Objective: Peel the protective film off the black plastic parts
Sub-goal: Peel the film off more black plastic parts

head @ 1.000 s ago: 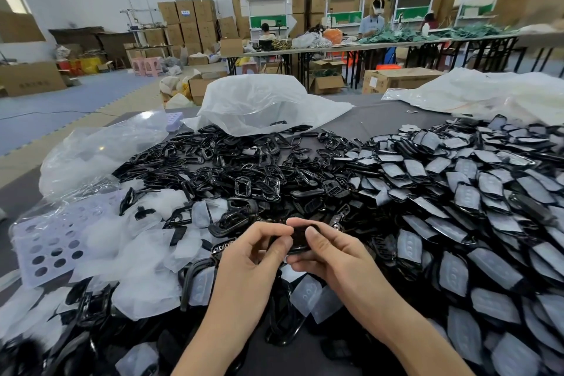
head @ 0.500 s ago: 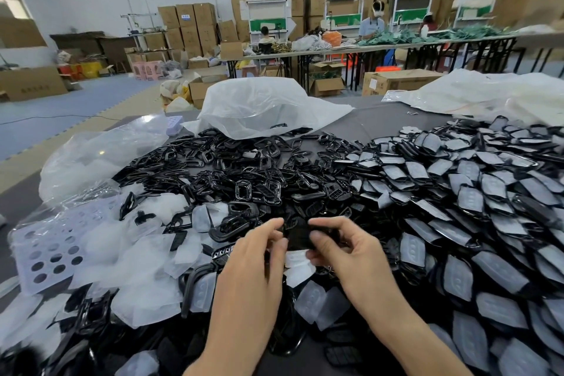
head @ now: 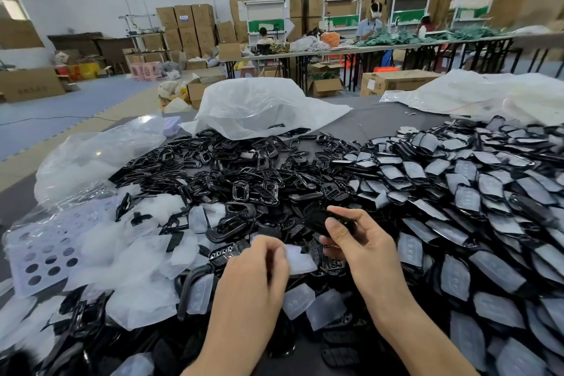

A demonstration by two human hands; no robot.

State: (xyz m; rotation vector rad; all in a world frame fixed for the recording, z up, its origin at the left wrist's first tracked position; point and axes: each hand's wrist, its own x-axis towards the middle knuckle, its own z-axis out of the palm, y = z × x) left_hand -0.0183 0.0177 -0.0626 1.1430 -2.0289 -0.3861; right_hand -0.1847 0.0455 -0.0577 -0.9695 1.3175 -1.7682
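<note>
Black part and film sheet were held above the heaps near the near edge of the worktop.
Film-covered parts filled the right side. Bare black frames lay heaped at the centre, and loose film pieces lay at the left over a lilac perforated tray. A white bag stood at the far edge and a clear bag at the far left. The grey worktop stood in a hall with stacked cartons and long benches behind. The right hand pinched the black part between thumb and fingers. The left hand, blurred, had its grip curled on the film sheet just beside the part. Whether film and part still touched could not be told.
</note>
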